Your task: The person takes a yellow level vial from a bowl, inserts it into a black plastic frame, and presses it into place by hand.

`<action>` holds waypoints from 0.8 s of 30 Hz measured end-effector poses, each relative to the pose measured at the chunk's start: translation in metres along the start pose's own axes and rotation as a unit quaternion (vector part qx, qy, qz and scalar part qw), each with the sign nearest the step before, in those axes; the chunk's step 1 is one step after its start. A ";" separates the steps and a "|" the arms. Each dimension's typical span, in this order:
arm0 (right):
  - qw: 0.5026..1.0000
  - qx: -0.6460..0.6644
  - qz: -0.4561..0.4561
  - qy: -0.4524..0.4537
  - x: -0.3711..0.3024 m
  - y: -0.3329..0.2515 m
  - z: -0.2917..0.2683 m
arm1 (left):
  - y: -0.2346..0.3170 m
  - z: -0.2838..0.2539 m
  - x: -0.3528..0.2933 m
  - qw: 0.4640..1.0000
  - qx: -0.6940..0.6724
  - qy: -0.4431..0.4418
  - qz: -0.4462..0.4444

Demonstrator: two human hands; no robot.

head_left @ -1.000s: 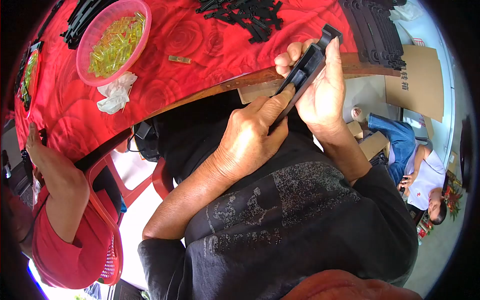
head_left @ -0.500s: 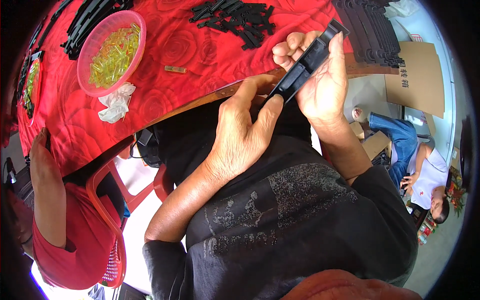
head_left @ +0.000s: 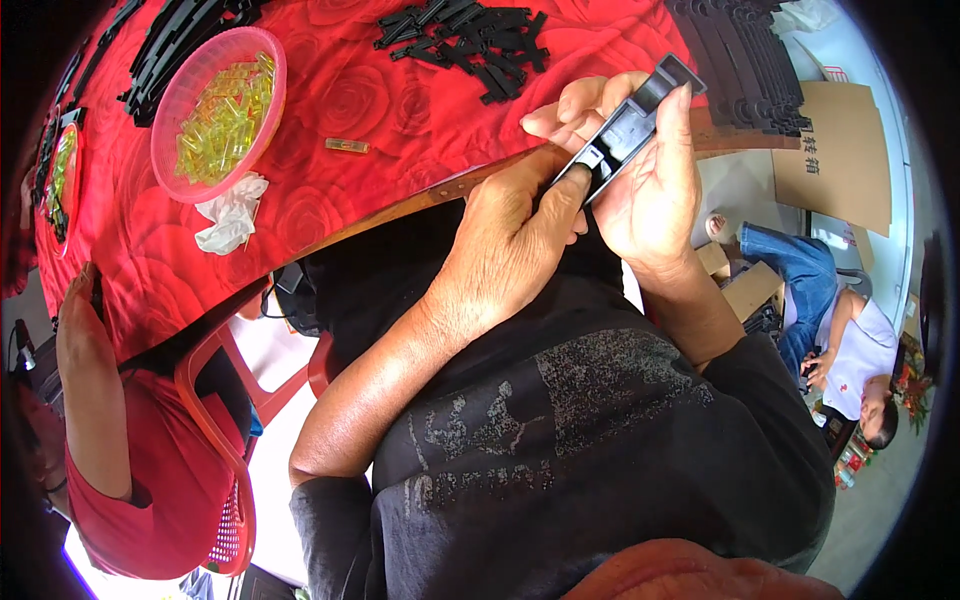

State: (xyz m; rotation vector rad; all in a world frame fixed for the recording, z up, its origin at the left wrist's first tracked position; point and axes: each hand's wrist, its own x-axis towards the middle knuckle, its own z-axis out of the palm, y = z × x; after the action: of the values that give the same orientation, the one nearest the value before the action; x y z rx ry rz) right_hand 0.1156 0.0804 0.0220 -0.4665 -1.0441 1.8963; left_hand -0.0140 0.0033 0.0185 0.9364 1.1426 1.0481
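Between my hands is a long black plastic housing point(head_left: 627, 132), tilted, with its hollow side facing up and its far end pointing up and to the right. My left hand point(head_left: 505, 235) grips the lower end, the thumb pressed into the hollow. My right hand point(head_left: 655, 190) supports the upper part, thumb along one side and fingers curled behind the other. On the red cloth to the left lies a single small clear yellowish tube point(head_left: 347, 146). A pink plastic basket point(head_left: 166, 150) holds many similar yellow-green tubes point(head_left: 225, 125).
Small black plastic parts point(head_left: 480, 45) lie heaped on the red-covered table point(head_left: 350, 200). Long black strips point(head_left: 740, 65) are stacked at the far right. Crumpled white tissue point(head_left: 232, 212) rests by the basket. A person in red point(head_left: 150, 460) sits left; another person point(head_left: 845, 350) sits right near cardboard point(head_left: 830, 150).
My left hand has moved right and up along the housing, its thumb now deeper in the hollow. The housing has tipped slightly, so its inside catches more light.
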 end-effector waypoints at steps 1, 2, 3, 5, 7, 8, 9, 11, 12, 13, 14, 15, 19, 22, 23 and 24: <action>1.000 -0.017 0.001 -0.012 0.000 0.000 -0.001 | 0.002 0.000 0.000 1.000 0.006 0.004 -0.002; 1.000 -0.015 0.002 -0.011 0.000 0.000 -0.002 | 0.003 0.000 0.000 1.000 0.011 0.008 -0.004; 1.000 -0.026 0.010 -0.008 -0.001 0.000 -0.002 | 0.003 0.000 0.001 1.000 0.012 0.009 -0.005; 0.999 -0.037 0.018 -0.003 -0.002 -0.001 -0.001 | 0.005 0.000 0.002 1.000 -0.009 0.021 0.007; 0.996 -0.078 0.029 0.014 -0.004 -0.002 0.002 | 0.009 0.000 0.003 1.000 -0.017 0.019 0.005; 0.996 -0.078 0.029 0.015 -0.005 -0.003 0.003 | 0.010 0.000 0.003 1.000 -0.024 0.017 0.003; 0.995 -0.093 0.037 0.026 -0.006 -0.004 0.004 | 0.009 0.001 0.003 1.000 -0.024 0.016 0.002; 0.993 -0.106 0.045 0.037 -0.008 -0.005 0.006 | 0.007 0.003 0.003 0.998 -0.067 0.016 -0.001; 0.993 -0.105 0.050 0.030 -0.009 -0.005 0.007 | 0.005 0.003 0.002 0.998 -0.067 0.016 -0.002; 0.993 -0.105 0.056 0.025 -0.009 -0.005 0.008 | 0.003 0.001 0.002 0.999 -0.052 -0.003 -0.007; 0.992 -0.105 0.058 0.026 -0.009 -0.004 0.008 | 0.001 0.000 0.002 0.999 -0.037 -0.023 -0.012; 0.994 -0.085 0.065 0.026 -0.009 -0.003 0.007 | -0.003 0.002 0.002 0.999 -0.038 -0.023 -0.014; 0.997 -0.048 0.057 0.026 -0.011 0.000 0.014 | -0.006 0.007 -0.002 0.993 -0.116 0.009 -0.001; 0.994 -0.078 0.063 0.030 -0.009 -0.002 0.017 | -0.004 0.004 -0.002 0.992 -0.120 -0.002 -0.027; 0.994 -0.078 0.065 0.030 -0.009 -0.001 0.016 | -0.003 0.004 -0.001 0.992 -0.118 -0.004 -0.034; 0.992 -0.089 0.073 0.042 -0.010 0.000 0.014 | -0.003 0.003 0.000 0.992 -0.115 -0.006 -0.040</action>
State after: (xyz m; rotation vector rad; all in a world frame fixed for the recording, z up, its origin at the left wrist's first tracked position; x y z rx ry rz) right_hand 0.1119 0.0651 0.0288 -0.7386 -1.1553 1.9004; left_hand -0.0105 0.0020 0.0165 0.7082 1.0151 1.0815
